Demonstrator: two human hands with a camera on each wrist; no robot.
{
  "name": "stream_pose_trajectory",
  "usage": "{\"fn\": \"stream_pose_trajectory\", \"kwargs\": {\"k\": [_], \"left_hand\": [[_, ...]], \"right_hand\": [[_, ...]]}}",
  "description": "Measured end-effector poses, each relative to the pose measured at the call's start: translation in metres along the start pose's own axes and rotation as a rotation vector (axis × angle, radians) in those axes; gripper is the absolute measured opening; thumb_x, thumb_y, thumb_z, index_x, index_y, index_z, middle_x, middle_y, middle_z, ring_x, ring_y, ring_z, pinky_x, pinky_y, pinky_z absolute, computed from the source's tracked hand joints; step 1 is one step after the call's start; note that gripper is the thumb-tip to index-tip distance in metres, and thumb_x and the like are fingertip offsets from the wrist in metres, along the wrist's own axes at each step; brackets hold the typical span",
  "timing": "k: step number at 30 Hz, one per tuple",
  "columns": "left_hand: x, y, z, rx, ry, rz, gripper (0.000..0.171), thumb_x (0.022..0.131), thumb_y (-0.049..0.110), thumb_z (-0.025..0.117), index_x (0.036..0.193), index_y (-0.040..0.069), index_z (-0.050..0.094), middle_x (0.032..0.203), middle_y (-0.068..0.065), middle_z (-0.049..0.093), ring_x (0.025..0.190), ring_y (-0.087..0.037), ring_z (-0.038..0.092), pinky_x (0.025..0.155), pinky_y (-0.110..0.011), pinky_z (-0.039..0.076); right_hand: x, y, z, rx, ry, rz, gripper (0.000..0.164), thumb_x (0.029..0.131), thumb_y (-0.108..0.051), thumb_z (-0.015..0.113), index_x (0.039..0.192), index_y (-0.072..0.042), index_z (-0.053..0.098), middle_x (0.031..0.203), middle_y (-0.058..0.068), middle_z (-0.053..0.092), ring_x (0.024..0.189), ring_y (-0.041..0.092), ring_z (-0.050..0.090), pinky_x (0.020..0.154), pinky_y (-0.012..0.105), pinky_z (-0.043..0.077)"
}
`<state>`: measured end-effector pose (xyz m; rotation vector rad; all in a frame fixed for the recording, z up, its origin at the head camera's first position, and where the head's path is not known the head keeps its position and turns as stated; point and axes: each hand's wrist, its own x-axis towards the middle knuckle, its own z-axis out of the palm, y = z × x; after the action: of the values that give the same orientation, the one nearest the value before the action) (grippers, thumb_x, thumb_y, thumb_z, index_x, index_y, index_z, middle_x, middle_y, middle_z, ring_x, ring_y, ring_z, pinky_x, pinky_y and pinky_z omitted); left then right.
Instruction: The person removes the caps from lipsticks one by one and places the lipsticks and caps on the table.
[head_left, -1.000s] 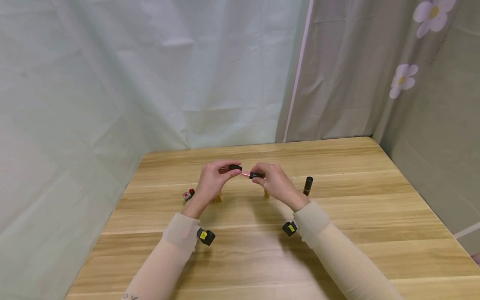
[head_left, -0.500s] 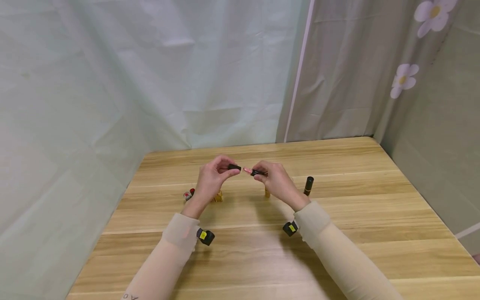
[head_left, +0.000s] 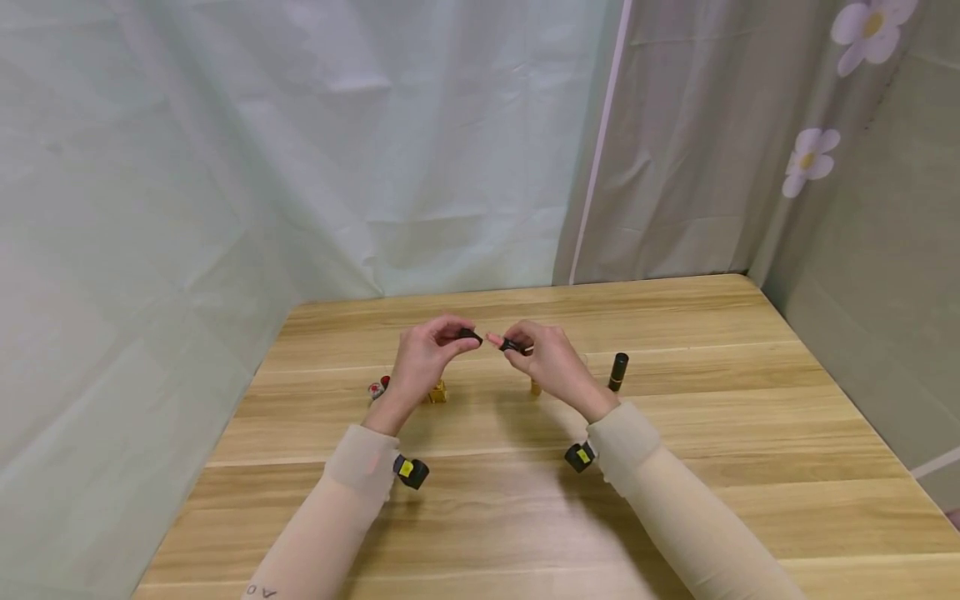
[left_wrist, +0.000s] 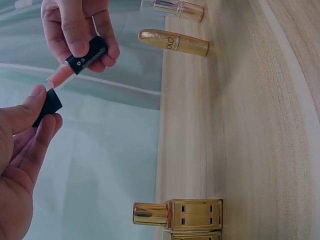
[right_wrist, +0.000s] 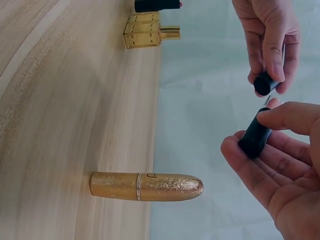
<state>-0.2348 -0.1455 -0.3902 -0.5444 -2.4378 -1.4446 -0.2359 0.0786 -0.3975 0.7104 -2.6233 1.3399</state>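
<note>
My left hand (head_left: 427,354) pinches a short black cap (left_wrist: 48,107) between thumb and fingers; its hollow end shows in the right wrist view. Opposite it, my right hand (head_left: 551,358) grips the black base of a lipstick (left_wrist: 61,75), whose pink, partly see-through end points at the cap. Cap and lipstick are raised above the table, end to end, with a small gap between them in the head view. Below and beside my right hand, a gold round-topped lipstick tube (right_wrist: 147,186) stands upright on the table.
Square gold tubes (left_wrist: 195,215) stand near my left hand. Small red-topped items (head_left: 376,390) lie by the left wrist. A black tube (head_left: 618,372) stands right of my right hand; a clear-and-gold tube (left_wrist: 177,9) is nearby. Curtains (head_left: 465,167) hang behind the wooden table (head_left: 487,525).
The pink end has come away from the cap, leaving a small gap. The cap in my left hand has tilted slightly; my right hand has barely shifted.
</note>
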Motion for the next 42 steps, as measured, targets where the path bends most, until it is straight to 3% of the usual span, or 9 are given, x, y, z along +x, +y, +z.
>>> {"fn": "stream_pose_trajectory", "kwargs": {"k": [17, 31, 42], "left_hand": [[0.002, 0.004, 0.000, 0.030, -0.020, -0.029, 0.022, 0.091, 0.014, 0.082, 0.112, 0.010, 0.079, 0.099, -0.005, 0.079, 0.087, -0.020, 0.076, 0.078, -0.039, 0.063], [0.000, -0.001, 0.000, 0.022, -0.037, 0.002, 0.025, 0.093, 0.009, 0.078, 0.118, 0.005, 0.078, 0.115, -0.013, 0.075, 0.095, -0.024, 0.076, 0.080, -0.032, 0.062], [0.000, -0.002, 0.001, 0.026, -0.052, -0.012, 0.026, 0.096, 0.009, 0.076, 0.121, 0.004, 0.077, 0.114, -0.012, 0.075, 0.094, -0.023, 0.076, 0.080, -0.033, 0.062]], "right_hand": [[0.002, -0.002, 0.000, -0.001, 0.025, 0.050, 0.017, 0.097, -0.007, 0.075, 0.114, -0.005, 0.072, 0.102, 0.007, 0.077, 0.093, 0.022, 0.073, 0.085, 0.044, 0.060], [0.001, -0.003, 0.008, 0.046, 0.049, 0.073, 0.014, 0.096, -0.006, 0.076, 0.109, -0.005, 0.073, 0.099, 0.006, 0.076, 0.090, 0.021, 0.072, 0.079, 0.040, 0.060], [0.001, -0.004, 0.011, 0.058, 0.045, 0.086, 0.015, 0.097, -0.007, 0.074, 0.111, -0.005, 0.070, 0.100, 0.006, 0.076, 0.093, 0.021, 0.073, 0.083, 0.041, 0.060]]}}
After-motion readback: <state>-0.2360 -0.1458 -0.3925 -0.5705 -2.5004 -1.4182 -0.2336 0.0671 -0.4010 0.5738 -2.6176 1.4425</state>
